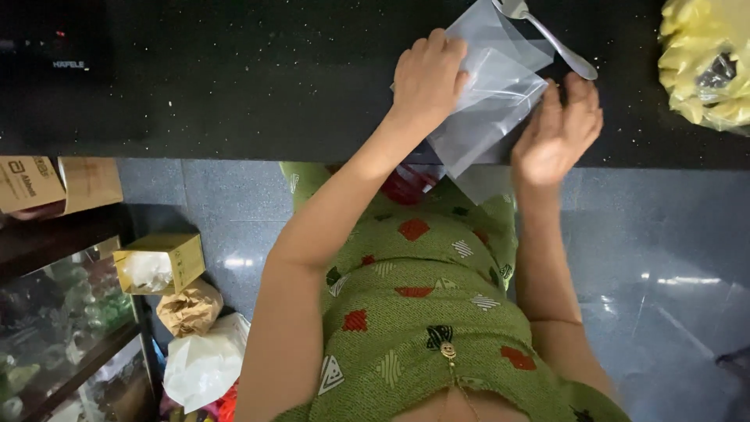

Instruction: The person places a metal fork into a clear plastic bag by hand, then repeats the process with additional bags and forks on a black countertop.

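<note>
Plastic bags (492, 101) under both hands; spoon (551, 39) beside.

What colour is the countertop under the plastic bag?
Black with fine white speckles, clearest in the head view.

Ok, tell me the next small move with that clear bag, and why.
Probably pinch the two layers of the clear bag apart at its edge. It lies flat on the black counter, the left hand pressing its left side and the right hand at its right edge, and it still looks closed. A spoon lies just beyond it.
</note>
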